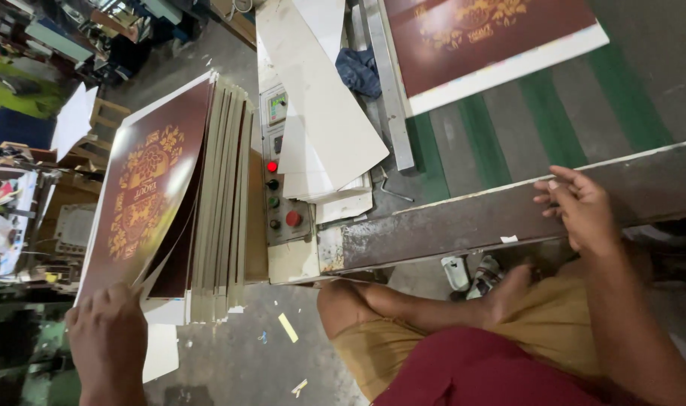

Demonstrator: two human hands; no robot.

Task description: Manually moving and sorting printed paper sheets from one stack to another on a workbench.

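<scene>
— What is the left hand (108, 331) doing?

— Its fingers pinch the near edge of the top sheet (143, 188), a big dark red card with gold flowers. The sheet stands on edge, at the front of a stack (222, 195) of more sheets leaning beside the machine.

— How does the sheet handle, do you think?

— It looks light and thin. It bends where it peels off the stack, so it is floppy. The shiny face may be slippery, so the edge or a corner seems the best place to hold.

— And the right hand (579, 207)?

— It rests on the counter's rusty rail (463, 222), fingers loosely curled, holding nothing.

— What else is near?

— A button box (283, 203) with red and green knobs sits just beside the stack. White boards (320, 113) lean above it. Another red sheet (493, 37) lies on the green belts (542, 113).

— Anything in the way?

— The person's knee (346, 301) and the button box are close by.
</scene>
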